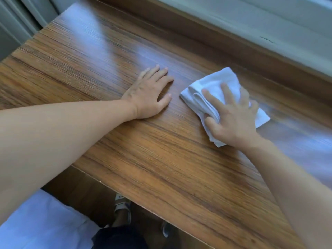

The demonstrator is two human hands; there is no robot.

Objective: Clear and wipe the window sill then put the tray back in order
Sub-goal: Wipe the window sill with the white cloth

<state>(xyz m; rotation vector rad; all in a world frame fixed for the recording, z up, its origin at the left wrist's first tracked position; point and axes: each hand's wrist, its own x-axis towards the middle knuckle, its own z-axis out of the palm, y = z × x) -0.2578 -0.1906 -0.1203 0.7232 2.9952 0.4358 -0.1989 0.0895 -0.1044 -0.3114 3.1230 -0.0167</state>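
Note:
The wide wooden window sill fills the view and is bare apart from my hands and a cloth. A folded white cloth lies on the sill right of centre. My right hand presses down on the cloth with spread fingers, and the thumb hooks under its near fold. My left hand rests flat on the bare wood just left of the cloth, fingers straight, holding nothing. No tray is in view.
A raised wooden ledge and the pale window frame run along the far side of the sill. The sill's near edge drops to the floor, where my sandalled foot and white bedding show.

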